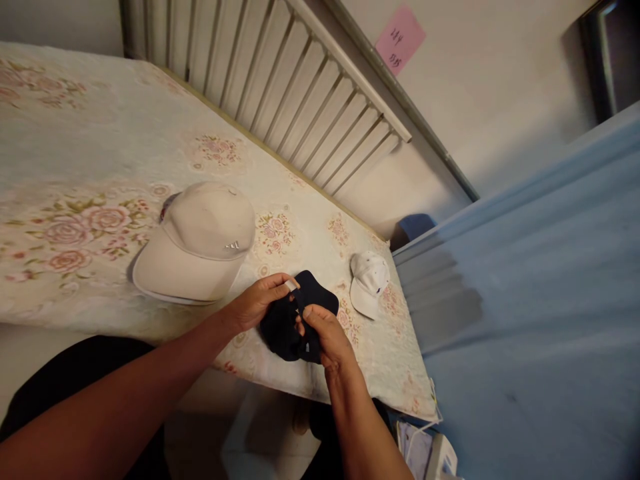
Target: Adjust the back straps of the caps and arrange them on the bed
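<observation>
Between my hands is a black baseball cap, its brim pointing away from me to the upper right. Near its back strap, my left hand pinches the cap, with a small pale patch showing at the fingertips. My right hand grips the strap side from the right, thumb on top and fingers partly hidden in the opening. A large beige baseball cap with a small metallic logo lies to the left of my left hand. Beyond my right hand rests a smaller white baseball cap.
The caps are on a table with a floral cover. A metal railing runs along its far edge. At right hangs a blue curtain. A pink note is on the wall. Below the right corner sits a white object with a cable.
</observation>
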Available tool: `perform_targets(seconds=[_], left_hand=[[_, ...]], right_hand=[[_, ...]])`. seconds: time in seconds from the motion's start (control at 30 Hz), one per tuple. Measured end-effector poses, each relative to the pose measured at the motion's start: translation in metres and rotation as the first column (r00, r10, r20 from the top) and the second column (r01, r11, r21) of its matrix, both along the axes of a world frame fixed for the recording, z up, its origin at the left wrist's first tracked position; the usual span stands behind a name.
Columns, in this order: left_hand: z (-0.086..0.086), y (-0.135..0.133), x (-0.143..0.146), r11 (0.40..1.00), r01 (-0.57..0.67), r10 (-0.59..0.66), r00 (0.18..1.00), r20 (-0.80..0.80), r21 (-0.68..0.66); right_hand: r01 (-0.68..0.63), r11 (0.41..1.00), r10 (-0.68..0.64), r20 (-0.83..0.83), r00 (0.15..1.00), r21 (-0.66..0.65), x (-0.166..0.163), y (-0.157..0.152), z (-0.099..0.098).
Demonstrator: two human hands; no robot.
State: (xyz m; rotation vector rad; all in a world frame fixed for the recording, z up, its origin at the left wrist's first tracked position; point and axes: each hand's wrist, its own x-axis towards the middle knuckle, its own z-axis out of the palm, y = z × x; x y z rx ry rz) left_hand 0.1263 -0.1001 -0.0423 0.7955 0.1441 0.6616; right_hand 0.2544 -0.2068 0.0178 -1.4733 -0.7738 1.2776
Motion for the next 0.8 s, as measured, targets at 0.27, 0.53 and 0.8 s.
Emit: perform_targets(seconds=[0.27,0.53,0.8], left_hand=[[0.001,0.000,0.001,0.998,-0.005,0.006,1.000,-0.019,0.059],[0.001,-0.001,0.001,0.998,0.022,-0.022,1.000,-0.001,0.051],[0.002,-0.001,0.002,0.996,0.036,-0.037,0.999,0.009,0.076]], right_hand=[[0.006,0.999,-0.005,-0.040,0.999,0.039,-0.003,0.007,0.004],[0.014,0.999,-0.009,-0.121,0.993,0.038,-0.009,0.015,0.005],[0.009,1.000,-0.009,-0.103,0.995,0.008,-0.007,0.020,0.003]])
